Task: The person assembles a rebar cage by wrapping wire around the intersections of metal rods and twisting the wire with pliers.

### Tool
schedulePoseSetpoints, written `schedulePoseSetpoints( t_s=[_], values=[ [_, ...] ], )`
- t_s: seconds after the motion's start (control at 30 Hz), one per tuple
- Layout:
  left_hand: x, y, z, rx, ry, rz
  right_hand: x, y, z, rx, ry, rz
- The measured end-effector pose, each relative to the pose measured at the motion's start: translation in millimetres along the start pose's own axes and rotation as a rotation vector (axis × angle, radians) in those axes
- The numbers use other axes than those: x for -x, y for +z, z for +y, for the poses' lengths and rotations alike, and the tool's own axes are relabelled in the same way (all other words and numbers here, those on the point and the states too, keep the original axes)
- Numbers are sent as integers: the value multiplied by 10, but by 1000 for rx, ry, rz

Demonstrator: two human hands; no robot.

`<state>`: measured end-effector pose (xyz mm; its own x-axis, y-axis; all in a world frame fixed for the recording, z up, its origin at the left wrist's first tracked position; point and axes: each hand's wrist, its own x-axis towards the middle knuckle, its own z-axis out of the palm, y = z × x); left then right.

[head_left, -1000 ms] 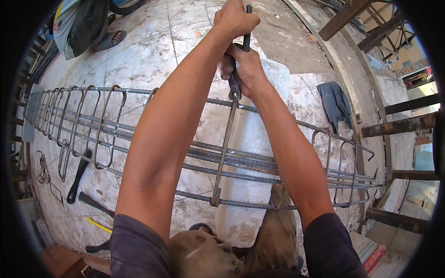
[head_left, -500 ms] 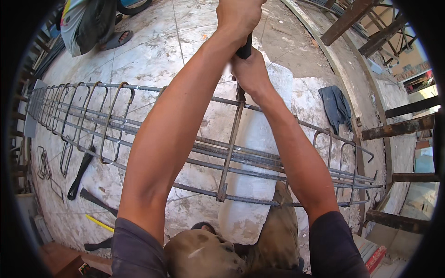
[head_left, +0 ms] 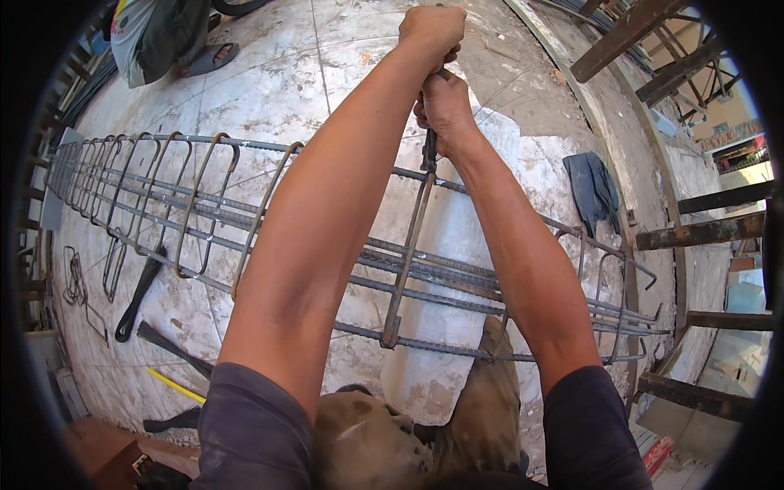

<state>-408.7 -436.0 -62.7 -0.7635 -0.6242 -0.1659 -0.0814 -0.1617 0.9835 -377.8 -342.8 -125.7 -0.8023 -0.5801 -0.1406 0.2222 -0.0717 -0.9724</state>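
Observation:
My left hand [head_left: 431,37] is closed around the upper part of a dark, slim hand tool [head_left: 429,149]. Just below it, my right hand [head_left: 448,106] grips the same tool, its fingers curled. Most of the handle is hidden by both hands, so the tool's exact kind does not show. Its lower end meets the far top bar of a long rebar cage [head_left: 457,280], where a rusty stirrup [head_left: 403,278] crosses. The cage lies across the floor in front of me, under both forearms. The left forearm covers part of its bars and stirrups.
Dark bundles that look like tie wire [head_left: 145,294], bent wire rings [head_left: 75,273] and a yellow strip [head_left: 175,385] lie at left. A dark cloth [head_left: 590,189] lies beyond the cage's right end. Another person's sandalled foot [head_left: 214,60] is at upper left; beams [head_left: 702,232] stand at right.
My two hands have come closer together, covering the black handle that showed between them. The right hand has risen slightly in view. Another stirrup now shows beside my left forearm.

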Motion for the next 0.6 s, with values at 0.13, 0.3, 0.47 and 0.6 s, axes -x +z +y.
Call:
schedulePoseSetpoints(
  t_s=[0.13, 0.3, 0.47, 0.6],
  values=[
    [24, 1, 47, 38, 23, -5, 80, 70, -33, 90, -72, 88],
    [-136, -69, -76, 93, -34, -112, 15, 59, -9, 117, -14, 71],
    [-70, -43, -116, 63, -38, -143, -9, 51, 64, 130, -46, 125],
    [13, -14, -144, -2, 22, -123, -16, 21, 75, 100, -47, 146]
  ],
)
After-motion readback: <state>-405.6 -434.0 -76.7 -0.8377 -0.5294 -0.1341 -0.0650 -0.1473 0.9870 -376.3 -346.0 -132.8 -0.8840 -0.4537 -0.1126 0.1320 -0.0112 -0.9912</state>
